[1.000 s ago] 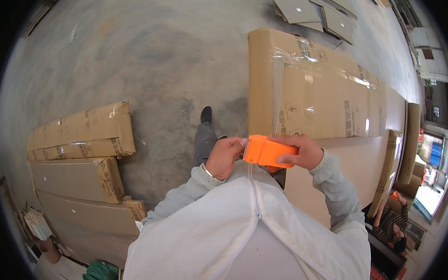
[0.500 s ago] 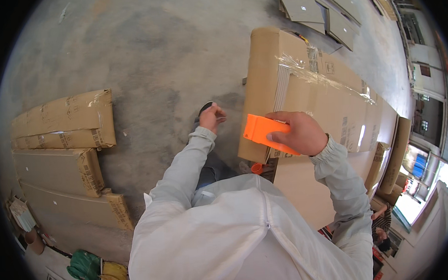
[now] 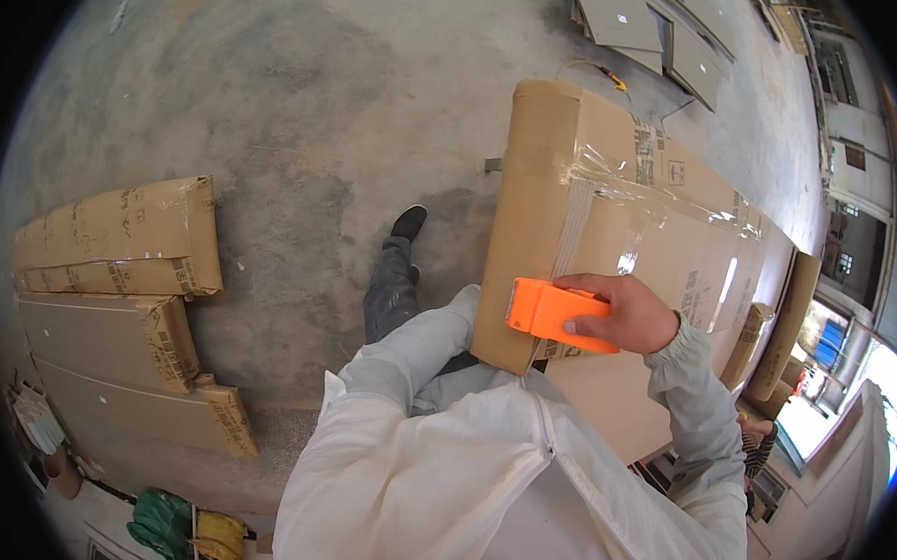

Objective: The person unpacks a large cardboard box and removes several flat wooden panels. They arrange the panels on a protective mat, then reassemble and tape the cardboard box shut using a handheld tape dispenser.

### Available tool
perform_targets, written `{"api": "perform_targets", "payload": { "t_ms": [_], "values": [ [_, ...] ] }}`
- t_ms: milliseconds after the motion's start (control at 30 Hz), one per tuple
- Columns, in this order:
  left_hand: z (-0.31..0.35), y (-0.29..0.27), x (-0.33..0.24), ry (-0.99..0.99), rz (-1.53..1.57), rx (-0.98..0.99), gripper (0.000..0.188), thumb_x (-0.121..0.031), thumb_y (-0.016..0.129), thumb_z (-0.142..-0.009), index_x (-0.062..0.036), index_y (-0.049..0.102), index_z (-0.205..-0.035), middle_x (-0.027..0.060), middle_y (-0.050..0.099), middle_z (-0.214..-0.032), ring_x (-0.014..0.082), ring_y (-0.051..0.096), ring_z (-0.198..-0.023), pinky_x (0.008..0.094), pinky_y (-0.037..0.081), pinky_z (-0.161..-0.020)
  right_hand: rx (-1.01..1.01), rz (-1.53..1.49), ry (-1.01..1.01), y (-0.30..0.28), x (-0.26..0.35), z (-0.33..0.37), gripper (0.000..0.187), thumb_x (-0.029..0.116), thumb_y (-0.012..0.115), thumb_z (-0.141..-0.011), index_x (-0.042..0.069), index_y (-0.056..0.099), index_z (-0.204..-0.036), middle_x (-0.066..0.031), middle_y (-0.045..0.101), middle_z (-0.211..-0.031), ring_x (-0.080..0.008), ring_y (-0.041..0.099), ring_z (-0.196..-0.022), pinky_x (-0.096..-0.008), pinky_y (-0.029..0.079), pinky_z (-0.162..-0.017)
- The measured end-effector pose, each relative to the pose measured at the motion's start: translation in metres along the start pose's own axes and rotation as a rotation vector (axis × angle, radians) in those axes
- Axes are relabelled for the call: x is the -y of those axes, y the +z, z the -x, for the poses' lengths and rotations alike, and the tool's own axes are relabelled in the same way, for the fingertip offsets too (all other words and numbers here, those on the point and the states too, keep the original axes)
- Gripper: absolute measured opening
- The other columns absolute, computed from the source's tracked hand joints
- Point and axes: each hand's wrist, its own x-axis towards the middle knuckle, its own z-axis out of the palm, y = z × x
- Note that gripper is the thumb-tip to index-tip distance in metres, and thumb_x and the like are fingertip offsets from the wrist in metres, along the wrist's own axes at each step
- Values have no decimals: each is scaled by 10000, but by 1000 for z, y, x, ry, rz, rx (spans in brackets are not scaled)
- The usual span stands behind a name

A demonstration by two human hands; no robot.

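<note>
My right hand point(image 3: 638, 315) is closed round an orange tape dispenser point(image 3: 558, 315). It holds the dispenser over the near left corner of a long brown cardboard package point(image 3: 657, 231). Shiny clear tape point(image 3: 655, 193) crosses the top of this package, and a pale ribbed strip point(image 3: 572, 230) shows near its left end. My left sleeve point(image 3: 416, 346) reaches up to the package's left side, where the cardboard hides the left hand. A pale board point(image 3: 609, 398) lies along the package's near side.
Several flat cardboard-wrapped packages point(image 3: 116, 239) lie at left. Grey panels point(image 3: 617, 17) lie at the far right, with a yellow-and-black tool point(image 3: 615, 79) on the floor nearby. Green point(image 3: 159, 526) and yellow bags point(image 3: 220, 540) sit lower left. Another person's striped sleeve point(image 3: 756, 452) shows at right.
My left hand has moved right and gone out of sight behind the package's end. The right hand with the tape dispenser has come slightly nearer. My view has shifted, uncovering my foot.
</note>
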Motion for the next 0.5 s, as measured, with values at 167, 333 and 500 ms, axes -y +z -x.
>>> {"api": "perform_targets", "payload": {
  "t_ms": [167,333,500],
  "values": [
    [25,-25,-78,95,190,135,377,-286,452,-1004,-22,571,-1245,119,647,-1183,278,647,-1027,386,536,-881,44,8,-113,-5,-16,0,528,225,732,-819,82,583,-1305,-157,693,-1097,-318,673,-969,-356,522,-879],
    [65,8,-101,-24,513,305,473,-410,423,-1018,-35,550,-1277,114,624,-1233,245,599,-1111,372,489,-948,128,88,-142,-6,-31,-5,557,264,698,-844,109,546,-1357,-136,671,-1177,-306,649,-1043,-361,502,-922],
    [85,28,-120,42,426,230,535,-465,365,-1032,-43,513,-1325,120,595,-1287,254,565,-1179,376,465,-987,73,-25,-260,0,-42,-5,554,311,664,-861,147,540,-1376,-106,630,-1275,-312,606,-1128,-381,468,-983]
  ]
}}
